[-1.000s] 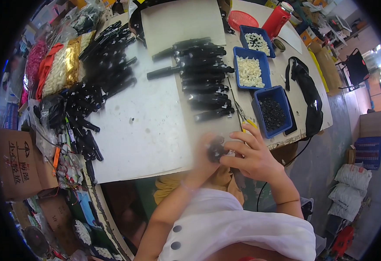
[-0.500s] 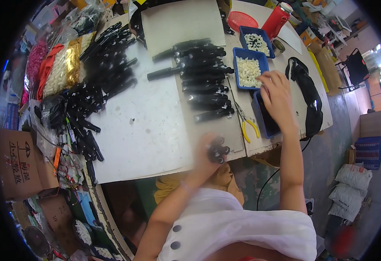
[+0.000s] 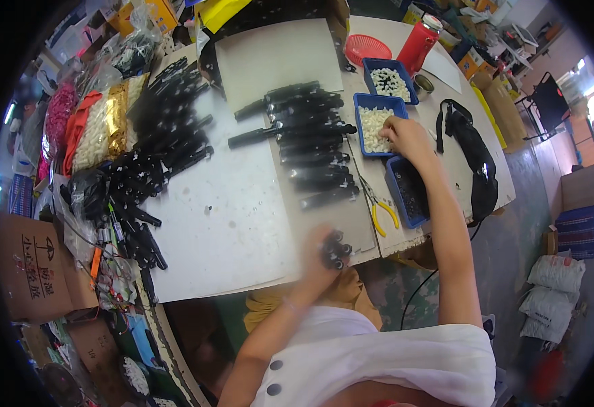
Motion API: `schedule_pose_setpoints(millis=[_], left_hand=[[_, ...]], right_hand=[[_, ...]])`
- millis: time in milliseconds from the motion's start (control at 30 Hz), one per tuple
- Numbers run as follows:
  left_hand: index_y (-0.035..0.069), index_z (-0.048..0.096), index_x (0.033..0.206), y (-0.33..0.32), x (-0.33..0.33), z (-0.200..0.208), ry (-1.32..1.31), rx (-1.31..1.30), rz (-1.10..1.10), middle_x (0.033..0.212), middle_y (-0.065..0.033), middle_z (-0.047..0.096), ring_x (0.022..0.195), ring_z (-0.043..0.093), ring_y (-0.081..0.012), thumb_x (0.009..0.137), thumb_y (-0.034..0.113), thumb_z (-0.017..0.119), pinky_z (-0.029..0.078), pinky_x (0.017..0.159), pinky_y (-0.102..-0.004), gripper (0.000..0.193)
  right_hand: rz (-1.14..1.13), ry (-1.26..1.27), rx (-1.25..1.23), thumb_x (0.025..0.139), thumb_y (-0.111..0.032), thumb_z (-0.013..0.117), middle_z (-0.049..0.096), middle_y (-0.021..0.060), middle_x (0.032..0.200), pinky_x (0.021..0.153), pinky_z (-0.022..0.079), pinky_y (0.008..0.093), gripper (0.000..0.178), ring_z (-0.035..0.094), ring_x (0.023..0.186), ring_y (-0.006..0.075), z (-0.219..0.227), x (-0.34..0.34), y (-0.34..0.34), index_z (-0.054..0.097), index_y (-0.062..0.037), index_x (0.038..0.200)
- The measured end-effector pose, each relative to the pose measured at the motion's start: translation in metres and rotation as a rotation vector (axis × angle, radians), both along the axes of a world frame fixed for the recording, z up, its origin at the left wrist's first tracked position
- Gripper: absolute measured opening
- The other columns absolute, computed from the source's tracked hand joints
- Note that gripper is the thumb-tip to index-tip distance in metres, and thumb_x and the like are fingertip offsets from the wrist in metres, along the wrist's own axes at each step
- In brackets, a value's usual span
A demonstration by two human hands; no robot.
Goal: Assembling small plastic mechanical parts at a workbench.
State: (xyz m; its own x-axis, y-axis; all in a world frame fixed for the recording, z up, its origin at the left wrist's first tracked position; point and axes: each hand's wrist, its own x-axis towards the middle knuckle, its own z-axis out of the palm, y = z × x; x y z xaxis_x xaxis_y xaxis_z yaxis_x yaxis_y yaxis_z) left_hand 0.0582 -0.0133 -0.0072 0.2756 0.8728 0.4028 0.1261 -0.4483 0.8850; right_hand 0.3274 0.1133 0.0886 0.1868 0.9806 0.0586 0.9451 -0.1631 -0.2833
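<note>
My left hand point(image 3: 314, 263), slightly blurred, is closed around a small bundle of black tubes point(image 3: 335, 249) at the table's front edge, their round ends facing right. My right hand point(image 3: 409, 139) reaches into a blue tray point(image 3: 380, 102) of small off-white pieces point(image 3: 372, 122). Its fingertips are pinched together among the pieces; whatever they hold is hidden. To the left of that tray, black tube-like parts point(image 3: 310, 152) lie in a row. A second blue tray point(image 3: 411, 220) with dark small parts sits under my right forearm.
Yellow-handled pliers point(image 3: 384, 216) lie beside the row. Behind are another blue tray point(image 3: 388, 80), a red basket point(image 3: 367, 49) and a red flask point(image 3: 419, 44). A black pouch point(image 3: 470, 149) lies at right. Many black parts point(image 3: 161, 129) are heaped at left, near a cardboard box point(image 3: 35, 264).
My right hand has lowered into the off-white pieces and its fingers have drawn together. My left hand keeps its bundle near the table edge. The whole view has shifted slightly.
</note>
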Motion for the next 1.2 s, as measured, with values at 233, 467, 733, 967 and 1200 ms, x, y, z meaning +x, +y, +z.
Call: schedule_pose_setpoints(millis=[233, 467, 733, 967, 1200], left_hand=[[0.006, 0.045, 0.115, 0.005, 0.000, 0.006, -0.046, 0.008, -0.031, 0.112, -0.0136, 0.051, 0.093, 0.054, -0.0240, 0.062, -0.003, 0.070, 0.045, 0.079, -0.0299, 0.059], [0.006, 0.044, 0.118, 0.004, -0.002, 0.003, -0.054, 0.016, -0.053, 0.112, -0.0144, 0.050, 0.094, 0.054, -0.0255, 0.065, 0.003, 0.073, 0.046, 0.079, -0.0310, 0.061], [0.005, 0.046, 0.112, 0.000, 0.000, 0.006, -0.130, -0.100, -0.054, 0.102, -0.0129, 0.050, 0.093, 0.053, -0.0294, 0.065, 0.012, 0.075, 0.044, 0.081, -0.0378, 0.056], [0.004, 0.046, 0.110, 0.001, 0.000, 0.013, -0.131, -0.088, -0.069, 0.100, -0.0126, 0.050, 0.091, 0.053, -0.0283, 0.065, 0.008, 0.073, 0.044, 0.079, -0.0369, 0.053], [0.004, 0.042, 0.120, 0.002, -0.002, 0.010, -0.095, -0.048, -0.092, 0.115, -0.0156, 0.048, 0.101, 0.052, -0.0275, 0.068, 0.017, 0.078, 0.045, 0.084, -0.0340, 0.065]], right_hand=[[0.154, 0.680, 0.203, 0.086, -0.009, 0.052, 0.064, 0.0125, 0.086, 0.080, 0.045, 0.0283, 0.016, 0.062, 0.086, 0.0204, 0.032, -0.043, -0.061, 0.060, -0.0008, 0.097], [0.406, 0.662, 0.072, 0.082, 0.003, 0.049, 0.063, 0.0123, 0.089, 0.076, 0.047, 0.0302, 0.017, 0.062, 0.084, 0.0257, 0.052, -0.103, -0.126, 0.057, -0.0008, 0.096], [0.509, 0.502, 0.427, 0.065, 0.003, 0.067, 0.062, 0.0088, 0.084, 0.072, 0.048, 0.0339, 0.016, 0.061, 0.081, 0.0272, 0.031, -0.128, -0.131, 0.063, -0.0021, 0.080], [0.544, 0.364, 0.445, 0.063, -0.002, 0.070, 0.059, 0.0064, 0.077, 0.073, 0.047, 0.0357, 0.016, 0.057, 0.078, 0.0252, 0.035, -0.135, -0.124, 0.063, -0.0037, 0.077], [0.507, 0.318, 0.431, 0.065, -0.005, 0.070, 0.058, 0.0070, 0.080, 0.074, 0.047, 0.0370, 0.016, 0.057, 0.079, 0.0269, 0.035, -0.138, -0.128, 0.062, -0.0029, 0.079]])
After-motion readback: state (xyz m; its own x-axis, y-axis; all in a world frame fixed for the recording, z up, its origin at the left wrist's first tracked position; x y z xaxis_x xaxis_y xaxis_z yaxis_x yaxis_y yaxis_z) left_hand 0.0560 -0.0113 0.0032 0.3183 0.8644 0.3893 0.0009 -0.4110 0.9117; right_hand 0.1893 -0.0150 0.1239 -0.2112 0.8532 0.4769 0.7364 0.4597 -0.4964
